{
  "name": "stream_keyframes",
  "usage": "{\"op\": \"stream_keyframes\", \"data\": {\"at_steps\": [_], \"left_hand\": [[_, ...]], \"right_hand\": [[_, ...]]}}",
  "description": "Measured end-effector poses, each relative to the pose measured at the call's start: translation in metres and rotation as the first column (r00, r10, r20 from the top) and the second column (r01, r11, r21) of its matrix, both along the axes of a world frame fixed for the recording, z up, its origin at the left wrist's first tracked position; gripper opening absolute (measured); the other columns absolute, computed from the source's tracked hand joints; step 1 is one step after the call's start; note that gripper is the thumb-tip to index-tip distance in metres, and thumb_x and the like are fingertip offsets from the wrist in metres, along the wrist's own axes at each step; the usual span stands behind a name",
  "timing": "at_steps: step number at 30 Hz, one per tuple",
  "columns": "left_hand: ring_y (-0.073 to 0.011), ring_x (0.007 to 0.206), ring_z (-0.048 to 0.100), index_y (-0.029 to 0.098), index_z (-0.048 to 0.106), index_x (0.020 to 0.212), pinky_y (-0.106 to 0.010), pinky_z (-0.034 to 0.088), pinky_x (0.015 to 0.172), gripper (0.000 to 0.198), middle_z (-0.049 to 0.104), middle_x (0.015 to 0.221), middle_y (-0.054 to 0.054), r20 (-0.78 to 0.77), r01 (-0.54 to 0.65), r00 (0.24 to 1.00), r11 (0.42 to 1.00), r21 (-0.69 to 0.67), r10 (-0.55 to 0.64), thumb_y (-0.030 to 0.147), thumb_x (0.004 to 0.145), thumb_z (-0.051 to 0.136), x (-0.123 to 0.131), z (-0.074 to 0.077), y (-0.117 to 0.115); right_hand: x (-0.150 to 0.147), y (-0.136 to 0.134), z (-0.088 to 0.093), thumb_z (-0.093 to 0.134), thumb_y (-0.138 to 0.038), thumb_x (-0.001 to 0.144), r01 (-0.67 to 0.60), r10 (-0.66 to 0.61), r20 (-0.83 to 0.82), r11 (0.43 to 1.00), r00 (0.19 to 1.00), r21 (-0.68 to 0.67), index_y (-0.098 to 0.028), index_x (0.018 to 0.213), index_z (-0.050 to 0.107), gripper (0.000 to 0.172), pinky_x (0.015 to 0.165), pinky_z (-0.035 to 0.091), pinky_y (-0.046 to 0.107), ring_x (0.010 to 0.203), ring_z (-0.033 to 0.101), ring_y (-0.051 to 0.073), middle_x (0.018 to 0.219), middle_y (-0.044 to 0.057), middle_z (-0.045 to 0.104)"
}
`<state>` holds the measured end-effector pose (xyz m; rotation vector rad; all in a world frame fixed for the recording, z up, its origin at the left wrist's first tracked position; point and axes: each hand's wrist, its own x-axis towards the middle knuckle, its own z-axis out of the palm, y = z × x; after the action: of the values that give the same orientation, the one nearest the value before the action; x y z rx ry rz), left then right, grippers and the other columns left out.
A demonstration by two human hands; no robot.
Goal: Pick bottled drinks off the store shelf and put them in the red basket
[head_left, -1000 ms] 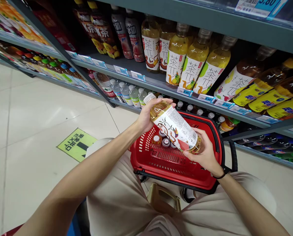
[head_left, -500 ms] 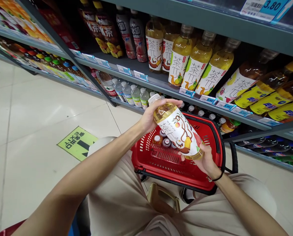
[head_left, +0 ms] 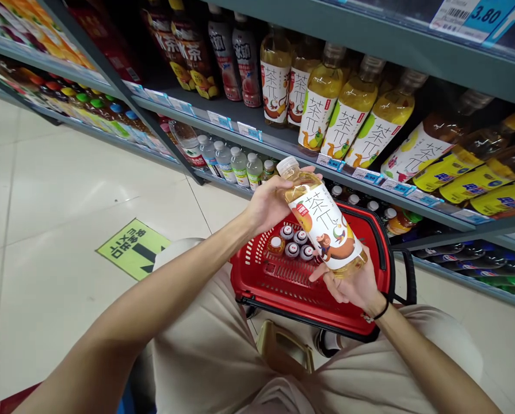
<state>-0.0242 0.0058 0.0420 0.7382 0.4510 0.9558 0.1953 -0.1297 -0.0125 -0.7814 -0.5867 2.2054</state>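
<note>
I hold a tea bottle [head_left: 324,221] of amber drink with a white label and pale cap, tilted over a red shopping basket [head_left: 372,310]. My left hand [head_left: 268,204] grips its neck end, fingers wrapped round. My right hand [head_left: 347,284] cups the bottom from below. Several small capped bottles [head_left: 294,241] stand in the basket under the tea bottle. My knees in beige trousers [head_left: 205,345] are below the basket.
Grey shelves [head_left: 283,146] to the right carry rows of similar tea bottles [head_left: 347,115] with blue price tags. Water bottles [head_left: 227,161] stand on the lower shelf. A green floor sticker [head_left: 132,248] lies on pale tiles to the left.
The bottle has been turned about its long axis: the barcode side faced me before, now the front with large characters does. It has also shifted slightly right and up.
</note>
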Motion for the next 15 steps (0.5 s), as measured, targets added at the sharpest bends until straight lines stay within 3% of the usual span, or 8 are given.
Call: {"op": "stream_keyframes", "data": {"at_steps": [5, 9, 15], "left_hand": [[-0.0329, 0.138, 0.058, 0.017, 0.072, 0.128, -0.049, 0.04, 0.12, 0.053, 0.069, 0.14, -0.012, -0.047, 0.01, 0.999, 1.0, 0.008, -0.009, 0.041, 0.081, 0.077, 0.002, -0.004, 0.001], [-0.0321, 0.131, 0.063, 0.02, 0.075, 0.122, -0.048, 0.043, 0.117, 0.054, 0.07, 0.138, -0.013, -0.062, -0.005, 0.998, 1.0, 0.021, 0.006, 0.058, 0.084, 0.079, 0.008, -0.011, 0.001], [-0.0324, 0.119, 0.069, 0.018, 0.076, 0.114, -0.048, 0.044, 0.115, 0.058, 0.076, 0.124, -0.014, -0.106, -0.062, 0.992, 0.998, 0.01, 0.062, 0.064, 0.08, 0.08, 0.015, -0.017, 0.0]], "right_hand": [[0.004, 0.0, -0.011, 0.041, -0.088, 0.084, 0.013, -0.012, -0.032, 1.0, 0.999, 0.015, -0.009, 0.115, 0.07, 0.09, 0.03, 0.028, 0.023, 0.033, 0.048, 0.013, 0.087, 0.021, 0.08], [0.005, -0.005, -0.019, 0.047, -0.09, 0.081, -0.028, 0.032, -0.101, 0.999, 0.994, 0.039, -0.011, 0.097, 0.072, 0.084, 0.033, 0.026, 0.023, 0.036, 0.048, 0.014, 0.075, 0.016, 0.077], [0.0, -0.013, -0.019, 0.044, -0.085, 0.087, -0.041, 0.045, -0.123, 0.999, 0.991, 0.034, -0.015, 0.083, 0.074, 0.076, 0.042, 0.027, 0.025, 0.039, 0.04, 0.015, 0.047, 0.004, 0.058]]}}
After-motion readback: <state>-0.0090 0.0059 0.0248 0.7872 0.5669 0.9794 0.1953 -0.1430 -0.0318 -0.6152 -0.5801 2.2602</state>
